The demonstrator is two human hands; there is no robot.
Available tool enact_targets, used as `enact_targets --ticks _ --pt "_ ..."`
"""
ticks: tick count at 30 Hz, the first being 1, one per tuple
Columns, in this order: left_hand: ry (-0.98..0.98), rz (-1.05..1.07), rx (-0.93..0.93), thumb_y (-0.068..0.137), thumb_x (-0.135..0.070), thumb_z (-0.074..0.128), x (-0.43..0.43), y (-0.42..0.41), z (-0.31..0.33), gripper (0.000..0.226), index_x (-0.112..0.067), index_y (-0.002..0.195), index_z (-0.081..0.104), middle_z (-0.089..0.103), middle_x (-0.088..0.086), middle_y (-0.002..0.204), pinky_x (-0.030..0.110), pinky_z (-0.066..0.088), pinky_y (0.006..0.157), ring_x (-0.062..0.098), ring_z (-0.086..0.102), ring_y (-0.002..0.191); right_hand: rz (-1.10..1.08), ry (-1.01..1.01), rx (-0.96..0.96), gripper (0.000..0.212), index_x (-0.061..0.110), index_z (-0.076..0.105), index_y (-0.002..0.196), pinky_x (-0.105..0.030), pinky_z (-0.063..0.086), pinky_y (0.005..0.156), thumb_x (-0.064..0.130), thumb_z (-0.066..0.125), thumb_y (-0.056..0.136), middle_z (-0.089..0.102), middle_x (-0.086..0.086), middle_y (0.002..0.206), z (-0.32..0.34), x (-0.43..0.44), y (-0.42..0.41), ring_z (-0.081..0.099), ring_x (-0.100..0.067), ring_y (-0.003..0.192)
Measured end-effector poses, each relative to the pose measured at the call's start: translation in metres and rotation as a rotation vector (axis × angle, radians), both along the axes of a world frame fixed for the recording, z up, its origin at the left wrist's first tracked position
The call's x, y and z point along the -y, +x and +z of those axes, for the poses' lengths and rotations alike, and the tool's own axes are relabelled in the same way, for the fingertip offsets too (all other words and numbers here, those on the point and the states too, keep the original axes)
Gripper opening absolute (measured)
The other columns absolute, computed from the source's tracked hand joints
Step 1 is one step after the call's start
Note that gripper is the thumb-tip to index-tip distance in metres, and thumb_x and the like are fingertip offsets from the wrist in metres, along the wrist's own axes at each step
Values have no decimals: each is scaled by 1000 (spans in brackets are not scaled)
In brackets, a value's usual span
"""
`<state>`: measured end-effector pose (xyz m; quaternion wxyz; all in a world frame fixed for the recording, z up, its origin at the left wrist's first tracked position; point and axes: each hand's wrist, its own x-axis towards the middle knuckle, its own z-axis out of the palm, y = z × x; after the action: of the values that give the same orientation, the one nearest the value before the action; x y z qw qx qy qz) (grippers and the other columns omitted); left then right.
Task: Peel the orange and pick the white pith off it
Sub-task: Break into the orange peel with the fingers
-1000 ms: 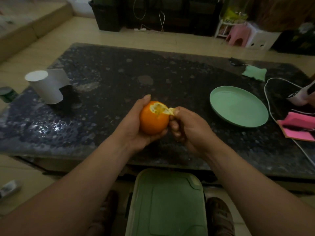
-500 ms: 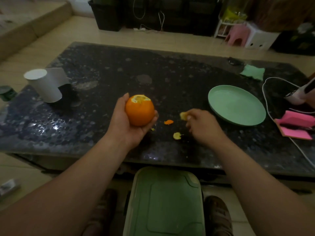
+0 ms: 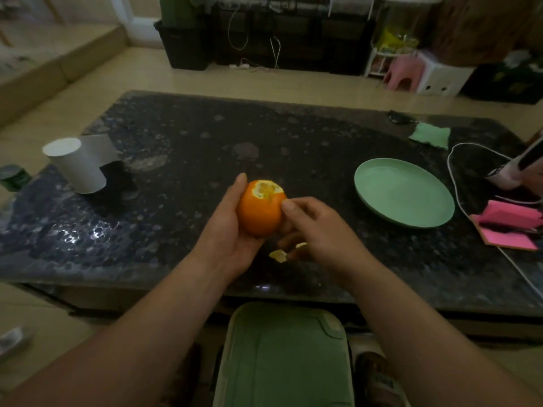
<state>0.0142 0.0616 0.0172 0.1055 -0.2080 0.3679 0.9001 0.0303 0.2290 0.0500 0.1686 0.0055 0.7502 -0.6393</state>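
My left hand [image 3: 226, 227] holds the orange [image 3: 260, 211] upright over the dark table [image 3: 176, 148], palm cupped round its left side and bottom. The top of the orange is bare of peel, showing pale pith and flesh. My right hand [image 3: 317, 227] is against the orange's right side, thumb tip pressed on the rind just under the peeled patch, fingers curled below. Small peel scraps [image 3: 278, 255] lie on the table under my right fingers.
A green plate [image 3: 404, 192] sits to the right. A white paper cup [image 3: 75, 164] lies at the left. Pink notes [image 3: 509, 227], a white cable [image 3: 454, 183] and a green cloth [image 3: 430, 135] are at the right edge. A green board [image 3: 282, 356] is below the table's front edge.
My right hand tore a peel piece off the top, laid it on the table, then came back to the orange's right side. The orange shifted left, then back toward centre.
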Motion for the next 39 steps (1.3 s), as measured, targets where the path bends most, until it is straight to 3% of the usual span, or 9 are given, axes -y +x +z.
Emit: enact_targets --ticks 6,12,16,19,22,25,30,34,39 --pt "-173 -131 -53 97 -49 63 6 -1 1 52 -14 135 67 73 21 131 67 56 101 43 72 120 -45 120 -179 23 31 65 127 -40 67 74 40 60 106 77 -2 98 0 -1 0 78 -16 83" --pt "-306 -119 -84 103 -45 60 1 -2 8 35 -20 126 68 74 19 130 65 56 101 38 73 117 -85 241 -237 25 32 62 98 -50 66 74 57 68 96 77 2 92 -7 -3 -4 77 -13 81" --pt "-413 -69 -74 97 -49 69 -2 -2 8 39 -25 127 69 73 15 129 62 61 95 38 74 116 -38 398 -315 30 27 62 91 -37 61 66 55 61 101 72 3 82 -6 0 -4 70 -8 72" --pt "-518 -66 -115 89 -53 73 -1 1 8 36 -30 117 73 72 11 128 49 66 76 35 73 112 22 510 -338 28 24 61 90 -30 53 58 48 57 104 70 2 77 -4 2 -4 66 -9 67" --pt "-659 -66 -206 96 -48 68 -2 6 9 19 -37 111 72 68 7 126 48 66 75 35 71 112 29 485 -276 23 21 62 90 -45 57 65 40 58 101 71 -1 79 -3 5 -3 69 -19 70" --pt "-747 -55 -276 93 -47 67 -6 9 10 24 -39 115 70 66 6 125 46 68 71 31 70 108 5 433 -245 22 18 61 91 -52 60 67 39 58 98 72 -2 81 -1 8 -1 72 -26 75" --pt "-837 -27 -350 103 -33 64 -8 11 10 19 -32 121 66 63 4 125 27 61 60 24 67 105 -25 390 -224 20 13 60 93 -52 56 66 32 55 99 69 -6 82 -2 10 1 68 -26 75" --pt "-790 -32 -303 89 -52 65 -6 10 13 34 -37 119 68 66 4 126 47 68 72 31 70 110 33 226 -136 24 17 60 99 -51 59 75 36 50 107 73 -4 90 -6 3 1 71 -25 86" --pt "-732 -36 -315 89 -54 63 -3 10 17 33 -39 118 69 67 3 127 53 67 82 30 70 111 103 145 -176 34 20 56 100 -41 59 68 51 44 110 73 -1 88 -8 -3 0 72 -19 84"
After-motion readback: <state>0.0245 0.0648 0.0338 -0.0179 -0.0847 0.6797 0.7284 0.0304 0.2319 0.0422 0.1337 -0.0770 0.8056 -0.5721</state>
